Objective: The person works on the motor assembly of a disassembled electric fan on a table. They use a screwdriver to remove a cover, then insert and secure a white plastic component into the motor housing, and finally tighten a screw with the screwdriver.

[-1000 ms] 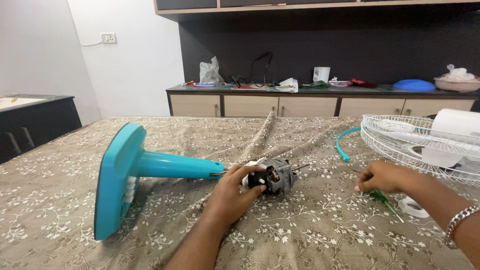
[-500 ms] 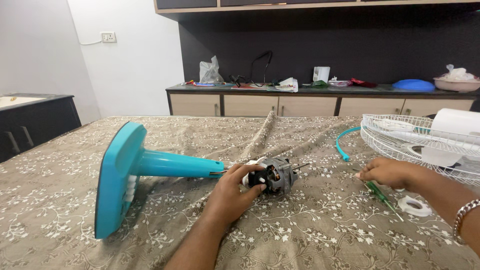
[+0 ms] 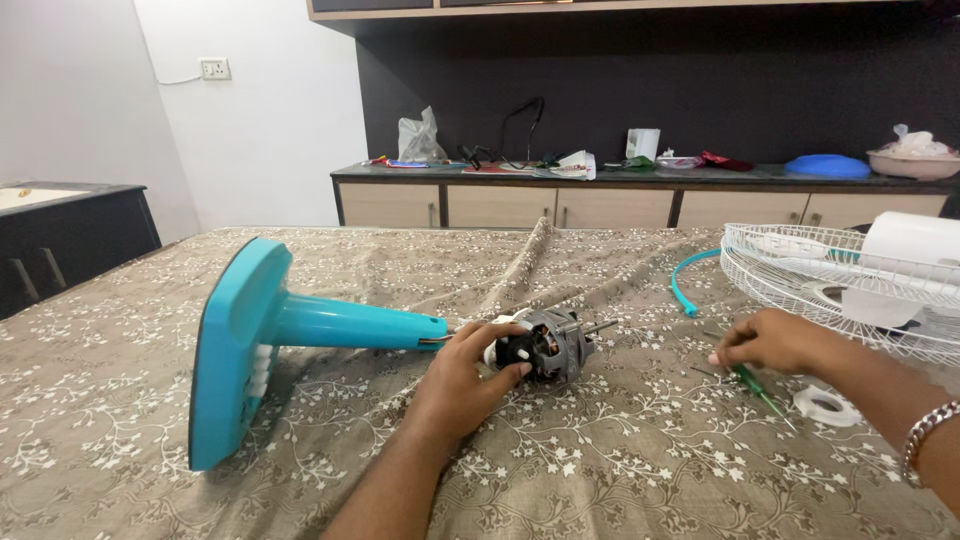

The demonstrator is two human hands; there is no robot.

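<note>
A turquoise fan stand (image 3: 290, 330) lies on its side on the patterned tablecloth (image 3: 620, 470), its flat base at the left. At the end of its stem sits a bare grey electric motor (image 3: 550, 345) with a short shaft pointing right. My left hand (image 3: 465, 380) grips the near end of the motor. My right hand (image 3: 775, 342) rests on the cloth to the right, fingertips pinched over small parts beside a green-handled screwdriver (image 3: 757, 385), which lies under the hand.
A white wire fan guard (image 3: 800, 275) with a white housing (image 3: 915, 240) on it lies at the right. A turquoise ring strip (image 3: 683, 285) and a roll of clear tape (image 3: 825, 405) lie nearby. A cluttered counter (image 3: 640, 178) runs along the back wall; a dark cabinet (image 3: 60, 235) stands left.
My right hand has crept a little farther from me over the screwdriver and its fingertips have closed to a pinch. My left hand and the motor have stayed put.
</note>
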